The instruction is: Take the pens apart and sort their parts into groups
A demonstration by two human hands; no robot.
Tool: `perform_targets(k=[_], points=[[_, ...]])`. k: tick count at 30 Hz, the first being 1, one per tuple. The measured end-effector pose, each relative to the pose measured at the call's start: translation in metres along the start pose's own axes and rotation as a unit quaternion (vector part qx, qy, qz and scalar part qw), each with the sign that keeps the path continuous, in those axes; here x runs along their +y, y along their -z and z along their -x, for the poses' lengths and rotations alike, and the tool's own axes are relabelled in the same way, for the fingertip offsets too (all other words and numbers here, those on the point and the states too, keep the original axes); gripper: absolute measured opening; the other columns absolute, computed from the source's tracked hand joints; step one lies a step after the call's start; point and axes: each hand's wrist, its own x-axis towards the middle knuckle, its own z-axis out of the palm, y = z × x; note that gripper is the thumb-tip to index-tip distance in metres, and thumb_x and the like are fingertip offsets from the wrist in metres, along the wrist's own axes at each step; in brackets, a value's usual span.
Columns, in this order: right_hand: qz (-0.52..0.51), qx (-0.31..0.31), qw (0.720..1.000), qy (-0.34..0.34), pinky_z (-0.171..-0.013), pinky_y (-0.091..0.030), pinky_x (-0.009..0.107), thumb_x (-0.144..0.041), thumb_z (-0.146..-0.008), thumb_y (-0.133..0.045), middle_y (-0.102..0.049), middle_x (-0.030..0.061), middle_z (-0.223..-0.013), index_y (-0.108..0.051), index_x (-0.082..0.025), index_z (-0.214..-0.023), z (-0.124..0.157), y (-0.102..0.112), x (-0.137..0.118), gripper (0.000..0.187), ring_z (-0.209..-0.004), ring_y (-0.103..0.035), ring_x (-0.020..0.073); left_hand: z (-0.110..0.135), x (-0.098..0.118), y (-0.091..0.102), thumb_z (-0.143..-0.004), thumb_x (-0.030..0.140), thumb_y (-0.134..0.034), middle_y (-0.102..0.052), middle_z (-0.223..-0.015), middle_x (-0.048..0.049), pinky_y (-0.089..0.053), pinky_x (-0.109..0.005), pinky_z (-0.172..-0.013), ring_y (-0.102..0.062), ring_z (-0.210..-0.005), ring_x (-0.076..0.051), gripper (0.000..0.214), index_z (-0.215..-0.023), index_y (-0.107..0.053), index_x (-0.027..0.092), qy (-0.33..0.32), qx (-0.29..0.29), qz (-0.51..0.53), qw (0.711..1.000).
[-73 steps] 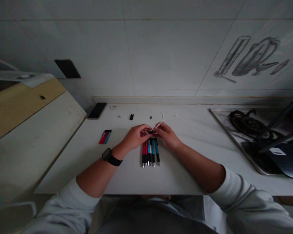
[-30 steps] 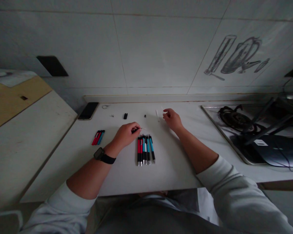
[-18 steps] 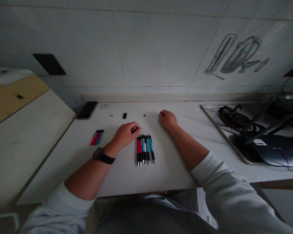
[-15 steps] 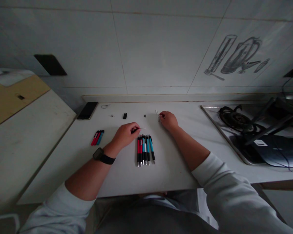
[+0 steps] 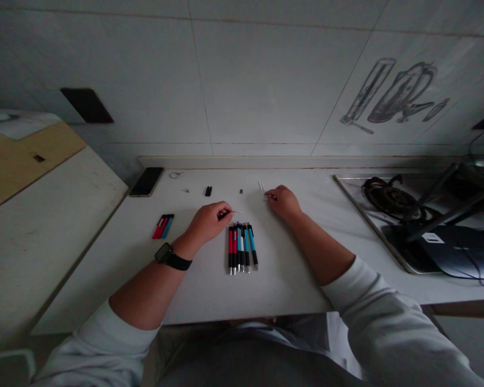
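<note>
My left hand [image 5: 207, 221] rests on the white counter [image 5: 210, 279], fingers closed on a small black pen part [image 5: 225, 214] with a thin tip poking out to the right. Just below it lies a row of several red, blue and black pens [image 5: 242, 248], side by side. My right hand [image 5: 283, 201] is farther back, its fingers pinched at the thin white refill tubes [image 5: 262, 190] lying on the counter. A dark watch sits on my left wrist.
Three short red and blue pen barrels [image 5: 163, 226] lie to the left. Small black parts [image 5: 208, 190] and a phone [image 5: 147, 181] sit near the back wall. A gas hob [image 5: 403, 209] fills the right side. A wooden board [image 5: 28, 156] lies at far left.
My hands were together above the pens, working one white tube. My right hand then reached back, set the tube by the others and now pinches there; my left hand stayed put.
</note>
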Motion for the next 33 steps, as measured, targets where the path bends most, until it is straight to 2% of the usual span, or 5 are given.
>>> perform_targets(k=[16,22,26,29,33], points=[[-0.005,-0.006,1.0,0.014,-0.091,-0.05,0.03,-0.023,-0.094,-0.055,-0.07,0.0096,-0.106,-0.079,-0.024,-0.121,-0.003,-0.007,0.004,0.036,-0.093,-0.067,0.0204,0.0,0.001,-0.001,-0.09,0.026,-0.062,-0.075,-0.087,-0.0008,-0.05,-0.027,-0.073,-0.069,-0.079,-0.016,0.008,-0.091,-0.07,0.022,0.008,-0.017,0.001,1.0],[-0.038,0.007,0.999,0.001,-0.091,-0.049,0.028,-0.02,-0.093,-0.056,-0.07,0.0094,-0.108,-0.078,-0.022,-0.119,-0.001,0.0,-0.002,0.034,-0.09,-0.065,0.0177,0.0,0.001,-0.001,-0.09,0.026,-0.062,-0.076,-0.089,-0.001,-0.051,-0.028,-0.074,-0.07,-0.082,-0.017,0.008,-0.091,-0.069,0.022,0.006,-0.013,0.002,1.0],[-0.139,0.031,0.989,0.049,-0.085,-0.05,0.027,-0.024,-0.094,-0.057,-0.071,0.0082,-0.105,-0.077,-0.019,-0.114,0.008,0.007,-0.025,0.028,-0.08,-0.064,0.0143,-0.001,0.002,0.0,-0.092,0.025,-0.062,-0.075,-0.092,-0.0014,-0.053,-0.029,-0.079,-0.07,-0.084,-0.017,0.007,-0.092,-0.069,0.022,-0.013,0.027,0.007,1.0],[-0.231,0.009,0.969,0.088,-0.08,-0.051,0.026,-0.032,-0.094,-0.06,-0.073,0.0069,-0.102,-0.076,-0.02,-0.106,0.019,0.006,-0.054,0.023,-0.08,-0.064,0.0144,-0.002,0.004,0.001,-0.092,0.025,-0.064,-0.075,-0.092,-0.0026,-0.053,-0.03,-0.081,-0.069,-0.085,-0.017,0.006,-0.093,-0.069,0.021,-0.029,0.066,0.005,0.997],[-0.339,-0.046,0.937,0.077,-0.078,-0.05,0.027,-0.041,-0.092,-0.062,-0.074,0.0044,-0.096,-0.074,-0.021,-0.098,0.03,-0.001,-0.084,0.024,-0.081,-0.064,0.0146,-0.001,0.007,0.001,-0.092,0.024,-0.066,-0.074,-0.093,-0.0036,-0.053,-0.03,-0.081,-0.068,-0.086,-0.017,0.005,-0.094,-0.069,0.021,-0.049,0.095,0.009,0.994]])
